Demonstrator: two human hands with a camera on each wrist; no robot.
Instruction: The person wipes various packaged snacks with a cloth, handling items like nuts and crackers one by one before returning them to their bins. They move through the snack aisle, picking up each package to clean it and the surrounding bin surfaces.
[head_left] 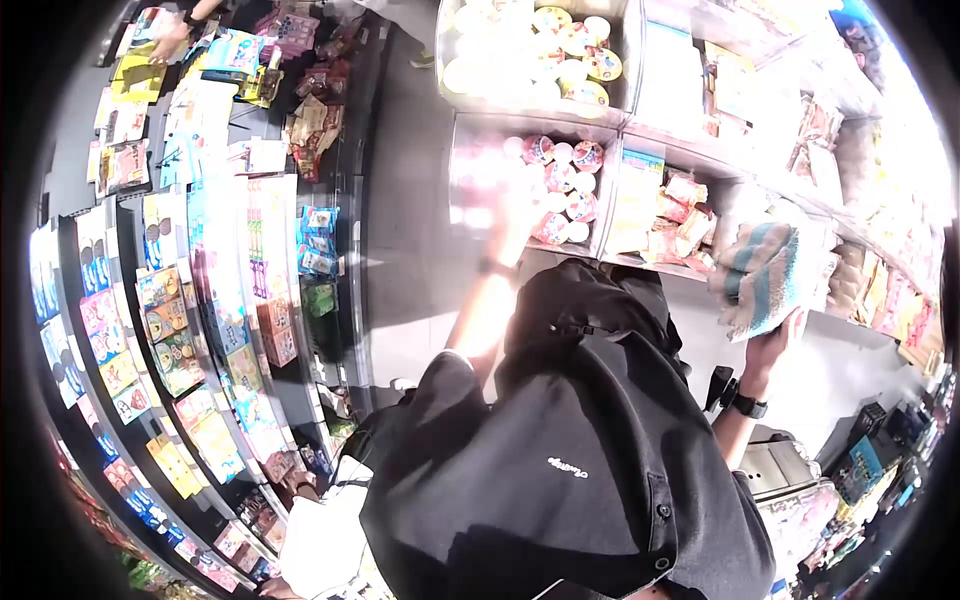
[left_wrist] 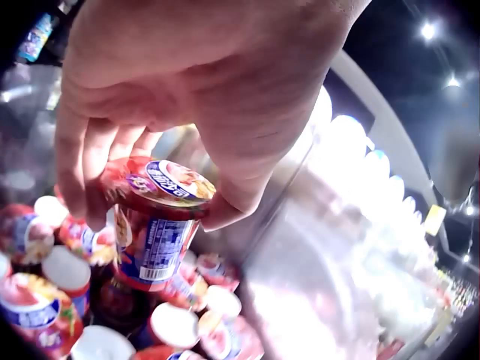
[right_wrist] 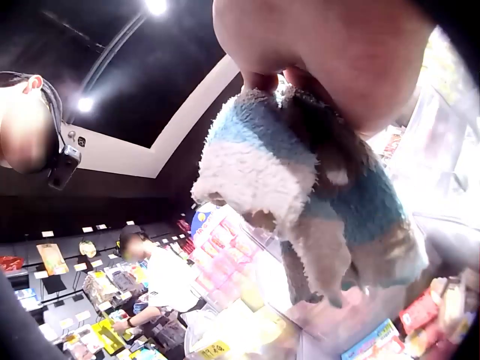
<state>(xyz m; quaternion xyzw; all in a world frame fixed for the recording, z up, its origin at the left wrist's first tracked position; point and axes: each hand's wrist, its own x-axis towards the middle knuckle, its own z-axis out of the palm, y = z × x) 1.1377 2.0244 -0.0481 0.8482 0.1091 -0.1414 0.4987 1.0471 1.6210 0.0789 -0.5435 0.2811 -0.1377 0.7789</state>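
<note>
In the left wrist view my left hand (left_wrist: 202,82) grips a small red food cup (left_wrist: 154,225) by its rim, thumb on one side and fingers on the other. The cup has a printed lid and a barcode. It is held over a bin of similar cups (left_wrist: 37,311), some with white ends up. Glare washes out the left hand (head_left: 512,220) in the head view. My right hand (head_left: 775,348) holds a fluffy cloth (head_left: 765,275) with blue and whitish stripes. The cloth hangs in folds below the right hand (right_wrist: 322,52) in the right wrist view.
A bin of yellow cups (head_left: 603,64) lies beyond the red ones. Bagged snacks (head_left: 680,220) fill the neighbouring compartment. Shelves of packaged goods (head_left: 170,330) line the left side. Another person (right_wrist: 169,281) in a white top reaches among the shelves.
</note>
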